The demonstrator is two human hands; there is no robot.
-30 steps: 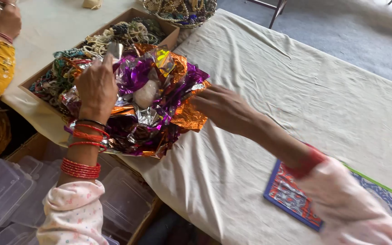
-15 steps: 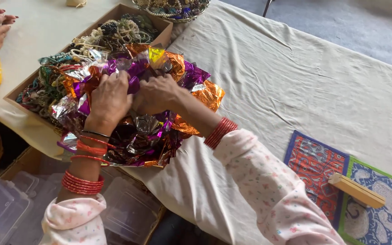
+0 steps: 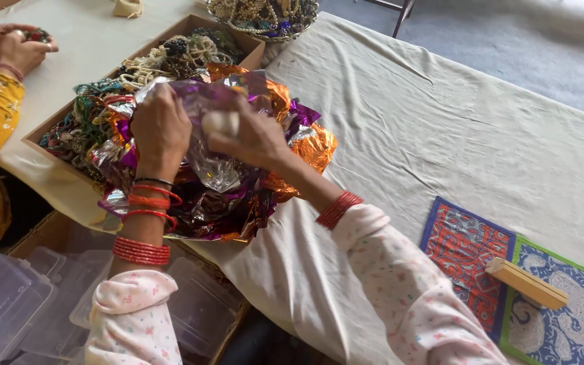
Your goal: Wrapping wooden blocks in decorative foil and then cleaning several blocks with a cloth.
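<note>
Foil wrappers (image 3: 224, 196), a crumpled heap of purple, orange and silver, lie at the near end of the cardboard tray (image 3: 42, 135) on the cloth-covered table (image 3: 441, 135), and I see both hands working in them. At 9 o'clock of the heap, a co-worker's hands (image 3: 8, 47) in a yellow sleeve rest on the table. Beaded jewellery (image 3: 170, 57) fills the tray at 11 o'clock. My left hand (image 3: 160, 128), wrist ringed with red bangles, has its fingers curled tight on a silver foil sheet (image 3: 214, 165). My right hand (image 3: 255, 138) pinches the same sheet around a small white object (image 3: 221, 122). At 4 o'clock, well apart, a wooden block (image 3: 525, 282) lies on patterned cloth mats (image 3: 468, 250)
</note>
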